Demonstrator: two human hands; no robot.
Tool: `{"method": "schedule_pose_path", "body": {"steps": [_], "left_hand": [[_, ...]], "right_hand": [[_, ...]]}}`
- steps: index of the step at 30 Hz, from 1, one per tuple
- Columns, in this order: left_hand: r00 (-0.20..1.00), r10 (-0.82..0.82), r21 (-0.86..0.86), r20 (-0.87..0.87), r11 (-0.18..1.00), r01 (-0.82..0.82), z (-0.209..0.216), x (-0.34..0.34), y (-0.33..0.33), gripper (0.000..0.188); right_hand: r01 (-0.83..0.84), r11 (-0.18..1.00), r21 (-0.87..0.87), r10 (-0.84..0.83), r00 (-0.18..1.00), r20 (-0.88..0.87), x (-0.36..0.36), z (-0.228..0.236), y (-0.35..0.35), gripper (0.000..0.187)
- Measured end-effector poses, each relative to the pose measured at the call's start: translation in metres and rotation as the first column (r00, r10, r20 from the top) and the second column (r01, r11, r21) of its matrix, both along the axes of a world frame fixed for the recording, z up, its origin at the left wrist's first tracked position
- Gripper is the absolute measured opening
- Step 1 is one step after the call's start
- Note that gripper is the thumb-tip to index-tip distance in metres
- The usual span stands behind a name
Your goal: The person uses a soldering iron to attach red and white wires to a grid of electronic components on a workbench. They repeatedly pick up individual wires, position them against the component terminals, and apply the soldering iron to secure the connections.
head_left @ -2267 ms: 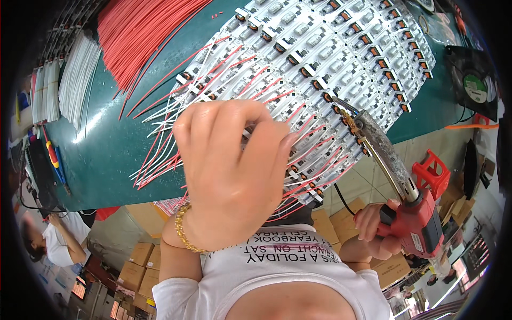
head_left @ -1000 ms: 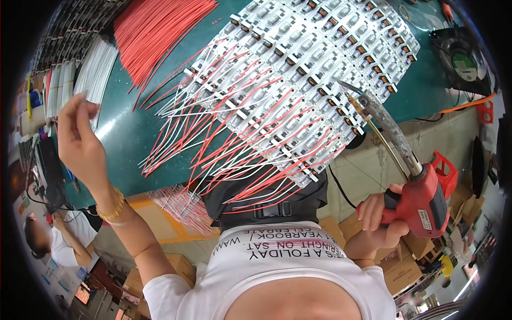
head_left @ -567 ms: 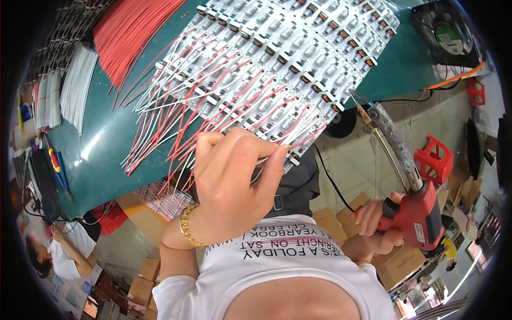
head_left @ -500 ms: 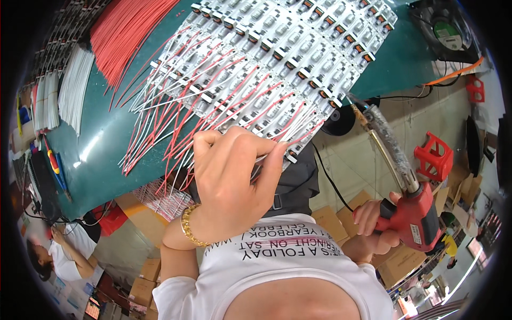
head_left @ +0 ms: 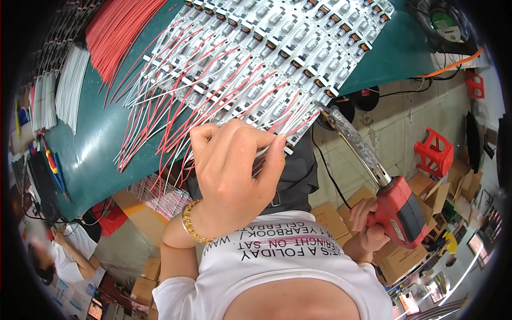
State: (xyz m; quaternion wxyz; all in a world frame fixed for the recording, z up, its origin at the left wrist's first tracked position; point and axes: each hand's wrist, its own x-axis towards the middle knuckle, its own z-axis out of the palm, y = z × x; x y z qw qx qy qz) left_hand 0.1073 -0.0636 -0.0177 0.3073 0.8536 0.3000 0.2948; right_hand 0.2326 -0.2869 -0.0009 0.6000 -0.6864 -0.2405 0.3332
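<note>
A large panel of small white circuit boards (head_left: pixel 298 40) lies on the green table, with rows of parts across it. Red and white wires (head_left: pixel 160 114) hang off its near-left edge. My left hand (head_left: pixel 232 165), a gold bracelet at its wrist, is closed in a pinch on a thin wire by the panel's near corner; the fingertips partly hide it. My right hand (head_left: pixel 370 224) grips the handle of a red and black soldering gun (head_left: pixel 402 213). The gun's long, dirty barrel points up-left, its tip near the wire ends at the panel's right edge. Contact there cannot be made out.
Bundles of red wires (head_left: pixel 120 34) and white wires (head_left: pixel 72 88) lie at the far left of the green table (head_left: pixel 98 154). A screwdriver (head_left: pixel 53 162) rests nearby. A black fan (head_left: pixel 445 26) stands far right. Red stool (head_left: pixel 434 152) and cardboard boxes (head_left: pixel 325 213) are below. Another person sits lower left.
The soldering gun has swung left, its tip now close to the wire ends. The panel has shifted slightly left and away. My left hand keeps its pinch, almost in the same place.
</note>
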Motion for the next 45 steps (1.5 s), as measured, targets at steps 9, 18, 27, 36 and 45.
{"method": "schedule_pose_path", "body": {"steps": [9,18,27,36,45], "left_hand": [[0.999,0.034,0.034,0.012,0.999,-0.035,0.005,-0.009,-0.007,0.018],[0.999,0.031,0.056,0.034,0.998,-0.033,0.013,-0.016,-0.003,0.017],[0.979,-0.191,0.227,-0.070,0.953,0.202,0.027,-0.002,0.068,0.017],[0.967,-0.211,0.164,-0.140,0.959,0.232,0.014,-0.002,0.069,0.020],[0.996,-0.078,0.175,0.046,0.982,0.069,0.040,-0.081,0.072,0.013]], "right_hand": [[0.019,0.998,0.053,-0.018,1.000,-0.016,-0.007,0.005,-0.004,0.075],[-0.062,0.986,0.154,0.064,0.998,-0.010,-0.001,-0.003,-0.008,0.072],[-0.077,0.890,0.450,0.051,0.996,0.071,0.006,-0.011,0.042,0.066],[-0.078,0.896,0.438,-0.108,0.917,0.384,0.036,-0.002,0.067,0.073],[-0.386,0.854,0.349,0.204,0.865,0.458,0.062,0.044,0.100,0.062]]}}
